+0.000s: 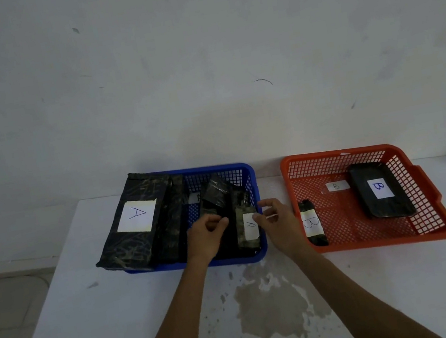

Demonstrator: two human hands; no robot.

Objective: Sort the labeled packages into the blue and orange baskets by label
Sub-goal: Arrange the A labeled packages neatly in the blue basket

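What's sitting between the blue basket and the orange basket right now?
Only bare white table shows in the gap between the blue basket and the orange basket in the head view; the right hand reaches across its near end.

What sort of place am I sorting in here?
Probably a bare indoor room set up for sorting: a white table against a scuffed plain wall, holding only a blue basket and an orange basket.

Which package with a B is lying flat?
The wide black package at the back right of the orange basket lies flat, label up. The small B package leans against the basket's left wall.
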